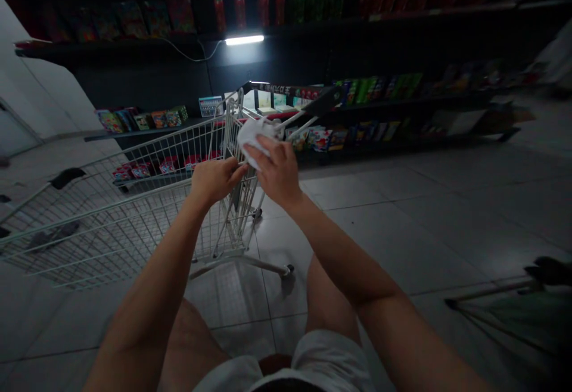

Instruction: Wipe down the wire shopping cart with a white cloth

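A wire shopping cart (134, 201) stands in front of me in a dim shop aisle, its dark handle bar (295, 97) pointing up and to the right. My right hand (277, 168) is closed on a crumpled white cloth (251, 133) and presses it against the cart's frame just below the handle. My left hand (214, 179) is curled against the cart's rear frame right beside the right hand, fingers bent around a wire.
Dark shelves (402, 106) with coloured packets and bottles run along the back, lit by one tube lamp (243, 40). Grey floor tiles (424, 213) spread to the right. Part of another cart (513, 308) shows at the lower right. My bare knees are below.
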Available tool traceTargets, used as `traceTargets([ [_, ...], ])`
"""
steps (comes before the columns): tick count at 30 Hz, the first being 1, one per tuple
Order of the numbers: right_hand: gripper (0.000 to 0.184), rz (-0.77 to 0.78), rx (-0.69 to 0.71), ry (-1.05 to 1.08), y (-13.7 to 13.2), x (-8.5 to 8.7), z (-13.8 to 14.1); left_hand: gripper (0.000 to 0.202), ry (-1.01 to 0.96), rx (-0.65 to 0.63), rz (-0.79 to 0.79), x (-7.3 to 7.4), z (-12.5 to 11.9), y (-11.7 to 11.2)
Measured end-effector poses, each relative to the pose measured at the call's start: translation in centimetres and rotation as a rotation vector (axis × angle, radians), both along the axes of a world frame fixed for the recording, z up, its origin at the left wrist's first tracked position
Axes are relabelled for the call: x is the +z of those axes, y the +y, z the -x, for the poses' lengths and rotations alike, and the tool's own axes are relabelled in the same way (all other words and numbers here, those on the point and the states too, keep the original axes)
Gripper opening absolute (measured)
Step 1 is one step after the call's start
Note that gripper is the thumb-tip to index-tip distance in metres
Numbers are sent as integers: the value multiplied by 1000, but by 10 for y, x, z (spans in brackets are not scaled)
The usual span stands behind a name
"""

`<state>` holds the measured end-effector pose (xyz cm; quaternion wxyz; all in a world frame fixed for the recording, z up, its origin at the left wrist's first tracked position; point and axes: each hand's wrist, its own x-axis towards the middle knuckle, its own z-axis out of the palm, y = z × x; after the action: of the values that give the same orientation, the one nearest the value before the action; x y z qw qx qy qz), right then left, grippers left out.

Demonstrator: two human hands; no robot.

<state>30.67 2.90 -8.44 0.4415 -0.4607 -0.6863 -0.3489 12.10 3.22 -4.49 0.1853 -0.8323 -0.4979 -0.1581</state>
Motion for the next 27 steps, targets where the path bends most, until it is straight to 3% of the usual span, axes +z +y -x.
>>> traceTargets([
  [3, 45, 20, 60, -108, -1, 4, -16, 61, -1, -7, -9, 0, 3, -3],
  [8, 42, -118, -22, 183, 1, 45, -80, 64, -7, -35, -27, 0, 9, -12],
  [10, 41, -192, -9, 279, -2, 45, -80, 64, -18, -47, -41, 0, 11, -14],
  [12, 40, -228, 15, 289, -9, 33, -62, 62, -25, -53, -54, -2, 12, -15],
  [16, 38, -162, 85, 23, -30, 18, -35, 61, -19, -44, -66, -3, 18, -19],
  [19, 37, -237, 28, -66, -39, 41, -70, 62, -18, -50, -67, -3, 25, -26],
  [21, 36, -362, -38, 73, -39, 65, -106, 62, -17, -49, -69, -3, 29, -31],
  [23, 37, -477, 19, 231, -39, 83, -130, 62, -14, -44, -76, -3, 33, -37],
  [25, 37, -491, 144, 273, -41, 87, -130, 62, -15, -50, -88, -3, 37, -42],
  [27, 34, -452, 192, 230, -48, 76, -109, 62, -21, -64, -110, -4, 42, -48],
])
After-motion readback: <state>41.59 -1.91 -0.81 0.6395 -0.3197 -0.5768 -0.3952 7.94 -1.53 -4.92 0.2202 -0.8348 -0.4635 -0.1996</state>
